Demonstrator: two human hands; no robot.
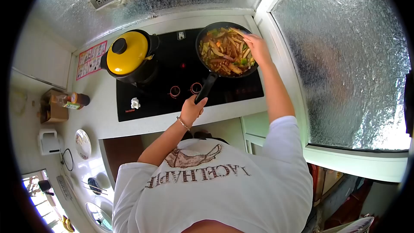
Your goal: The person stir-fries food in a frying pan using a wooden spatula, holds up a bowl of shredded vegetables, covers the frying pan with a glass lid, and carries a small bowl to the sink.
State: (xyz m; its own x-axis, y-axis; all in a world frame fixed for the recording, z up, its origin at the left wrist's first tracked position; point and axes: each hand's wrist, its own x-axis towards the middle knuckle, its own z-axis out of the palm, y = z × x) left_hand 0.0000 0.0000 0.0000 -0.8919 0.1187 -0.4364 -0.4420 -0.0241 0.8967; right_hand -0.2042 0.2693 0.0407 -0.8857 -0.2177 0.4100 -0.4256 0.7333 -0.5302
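Note:
A dark frying pan (201,62) full of cut vegetables in brown sauce (226,51) sits on the right side of the black cooktop (172,71). My left hand (192,111) is wrapped round the pan's black handle (208,87), which points toward me. Above the pan's right edge, my right hand (258,47) is closed on a light wooden utensil (236,31). Its far end reaches over the food, and most of its shape is hidden by my fingers, so its exact kind does not show.
A dark pot with a yellow lid (127,54) stands at the cooktop's left. Crumpled foil (135,103) lies near the front left corner. Jars (80,99) and a plate (83,144) are on the left counter. A textured glass window (340,60) borders the right side.

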